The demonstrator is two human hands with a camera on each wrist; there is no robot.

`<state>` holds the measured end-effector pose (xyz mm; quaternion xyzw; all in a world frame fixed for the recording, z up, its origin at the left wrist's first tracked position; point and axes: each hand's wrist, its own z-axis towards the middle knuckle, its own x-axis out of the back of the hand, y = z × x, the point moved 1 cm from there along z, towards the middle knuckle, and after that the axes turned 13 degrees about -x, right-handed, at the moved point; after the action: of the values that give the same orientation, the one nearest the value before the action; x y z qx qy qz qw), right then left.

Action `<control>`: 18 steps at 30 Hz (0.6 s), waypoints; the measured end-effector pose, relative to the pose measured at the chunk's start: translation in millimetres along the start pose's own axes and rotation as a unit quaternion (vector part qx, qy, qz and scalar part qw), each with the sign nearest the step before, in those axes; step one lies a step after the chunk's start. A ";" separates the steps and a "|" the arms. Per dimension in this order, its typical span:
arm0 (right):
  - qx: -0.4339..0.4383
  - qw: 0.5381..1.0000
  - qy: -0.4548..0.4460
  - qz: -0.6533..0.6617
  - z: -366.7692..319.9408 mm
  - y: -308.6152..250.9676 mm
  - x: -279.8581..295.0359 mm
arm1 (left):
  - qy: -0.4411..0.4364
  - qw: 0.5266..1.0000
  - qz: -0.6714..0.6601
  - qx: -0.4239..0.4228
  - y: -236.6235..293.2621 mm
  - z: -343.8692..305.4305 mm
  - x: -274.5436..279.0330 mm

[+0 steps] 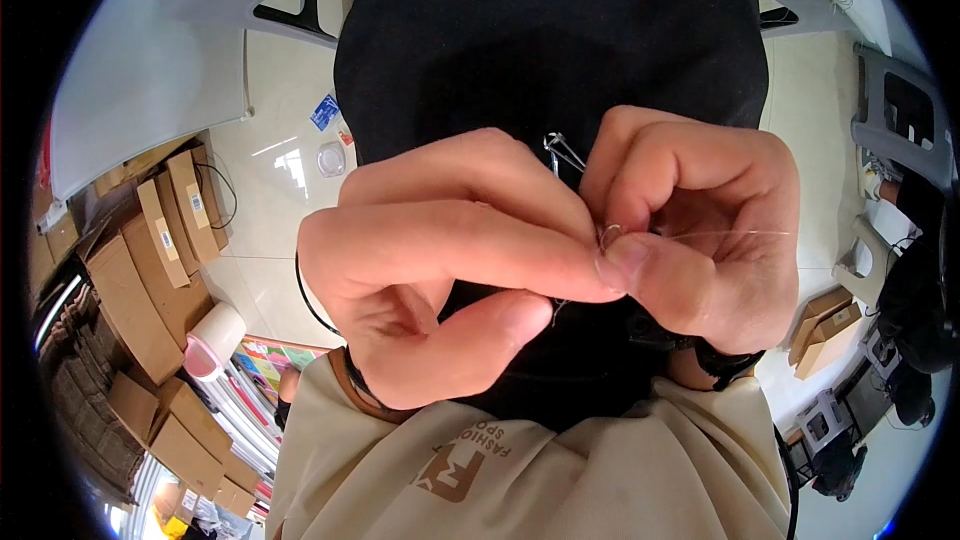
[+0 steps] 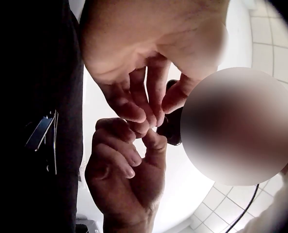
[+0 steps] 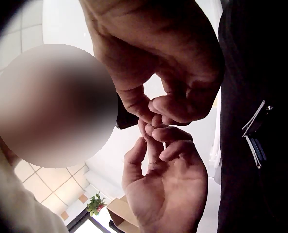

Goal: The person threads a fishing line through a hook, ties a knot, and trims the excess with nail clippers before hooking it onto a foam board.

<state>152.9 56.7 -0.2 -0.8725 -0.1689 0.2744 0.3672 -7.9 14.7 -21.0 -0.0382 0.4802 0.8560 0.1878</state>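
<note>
My right hand (image 1: 715,230) pinches a fine clear thread (image 1: 745,233) between thumb and curled index finger. A tiny pale loop (image 1: 611,233) shows at the pinch; whether it is thread or a small ring I cannot tell. My left hand (image 1: 440,260) reaches in from the left, its index fingertip against the right thumb. Its thumb stands apart from the index finger, and a bit of thread (image 1: 562,306) hangs just past the thumb's tip. Behind the fingers, silver nail clippers (image 1: 563,152) lie on black cloth (image 1: 540,50), partly hidden by the hands.
Cardboard boxes (image 1: 150,270) and a pink-white bin (image 1: 213,338) stand on the left. Blue and red packets (image 1: 325,112) and a clear round piece (image 1: 331,159) lie on the tiled floor. Grey plastic stools (image 1: 905,110) are at the right, with another carton (image 1: 826,333).
</note>
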 end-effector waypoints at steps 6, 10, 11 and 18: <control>0.006 1.000 -0.005 -0.003 0.8 0.2 0.8 | -0.008 1.000 -0.004 -0.001 -1.5 0.0 0.5; 0.002 1.000 -0.010 0.002 0.3 -0.5 1.2 | -0.013 1.000 0.015 -0.011 -2.8 -1.1 -0.2; 0.005 1.000 -0.011 0.003 0.3 0.1 1.4 | -0.011 1.000 0.019 -0.014 -3.0 -1.1 -0.6; 0.021 1.000 -0.010 -0.007 1.3 1.9 2.1 | 0.006 0.998 0.042 -0.035 -6.1 -1.8 -2.4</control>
<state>154.0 57.2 -3.1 -0.8608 -0.1732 0.2835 0.3856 -3.7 15.4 -26.3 -0.0300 0.4525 0.8790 0.1473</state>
